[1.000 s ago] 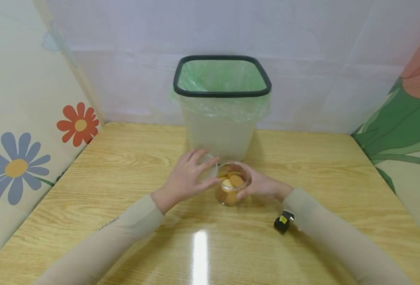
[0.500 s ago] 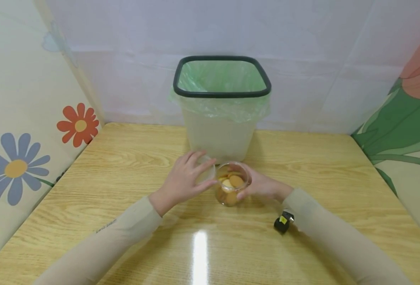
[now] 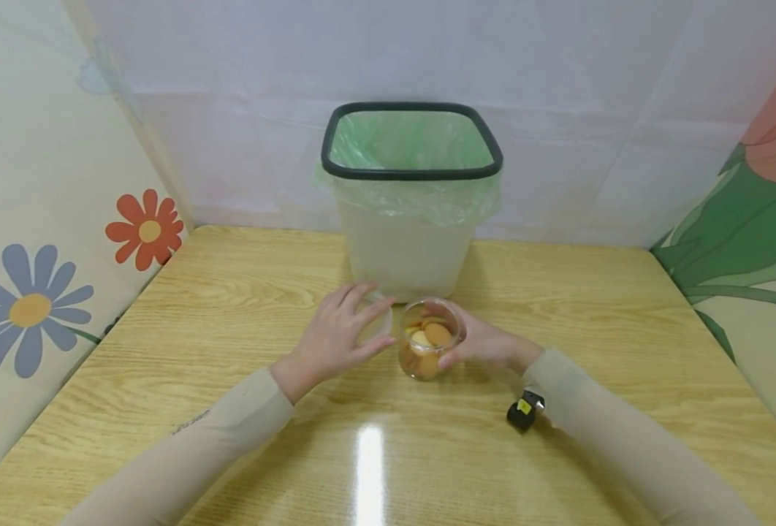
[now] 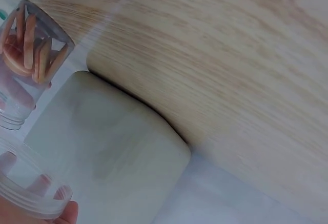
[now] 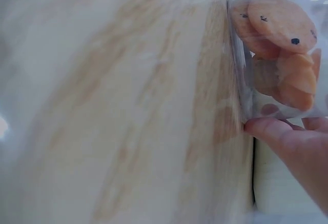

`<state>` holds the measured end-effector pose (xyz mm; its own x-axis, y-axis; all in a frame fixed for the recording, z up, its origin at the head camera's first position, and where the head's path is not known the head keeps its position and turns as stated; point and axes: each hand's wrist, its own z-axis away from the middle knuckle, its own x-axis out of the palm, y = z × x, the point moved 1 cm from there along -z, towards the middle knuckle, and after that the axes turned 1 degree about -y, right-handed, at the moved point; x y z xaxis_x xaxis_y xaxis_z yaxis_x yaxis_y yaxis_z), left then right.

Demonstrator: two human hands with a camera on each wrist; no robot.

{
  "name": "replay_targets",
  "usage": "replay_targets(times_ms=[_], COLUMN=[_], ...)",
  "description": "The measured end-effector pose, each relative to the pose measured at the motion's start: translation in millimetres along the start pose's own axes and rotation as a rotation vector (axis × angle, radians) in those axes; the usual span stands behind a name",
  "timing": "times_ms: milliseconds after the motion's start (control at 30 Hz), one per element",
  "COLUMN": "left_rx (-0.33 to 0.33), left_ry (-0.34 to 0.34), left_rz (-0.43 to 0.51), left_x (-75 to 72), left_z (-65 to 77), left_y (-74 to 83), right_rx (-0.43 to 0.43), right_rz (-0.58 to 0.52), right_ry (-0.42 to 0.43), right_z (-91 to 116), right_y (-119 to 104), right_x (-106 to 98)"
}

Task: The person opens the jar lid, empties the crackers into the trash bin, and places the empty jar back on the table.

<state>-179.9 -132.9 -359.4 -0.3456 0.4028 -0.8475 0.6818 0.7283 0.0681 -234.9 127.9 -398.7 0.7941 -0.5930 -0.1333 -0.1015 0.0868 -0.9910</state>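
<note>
The bin (image 3: 406,252) blocks the way behind the jar (image 3: 409,356), the right hand (image 3: 483,340) its right side, the left hand (image 3: 335,332) and lid (image 3: 378,326) its left. A hand could pass above the jar or over the counter (image 3: 427,438) in front of it, where a black object (image 3: 522,415) obstructs its front right.

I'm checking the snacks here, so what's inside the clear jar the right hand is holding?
Several thin, roundish, golden-brown crackers overlap inside the clear jar. Upper ones partly hide those beneath, and the right hand covers part of the wall, so I can't count them.
</note>
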Motion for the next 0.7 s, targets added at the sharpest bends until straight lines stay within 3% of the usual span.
replay_targets(times_ms=[333, 700], left_rx=[-0.012, -0.011], left_ry=[-0.034, -0.029], left_rz=[-0.022, -0.031], left_x=[0.6, 1.4], left_z=[4.4, 10.8], left_y=[-0.4, -4.0], right_rx=[0.001, -0.004], right_rz=[0.011, 0.003], right_ry=[0.008, 0.009], right_z=[0.0, 0.1], right_y=[-1.5, 0.0], right_x=[0.5, 0.2])
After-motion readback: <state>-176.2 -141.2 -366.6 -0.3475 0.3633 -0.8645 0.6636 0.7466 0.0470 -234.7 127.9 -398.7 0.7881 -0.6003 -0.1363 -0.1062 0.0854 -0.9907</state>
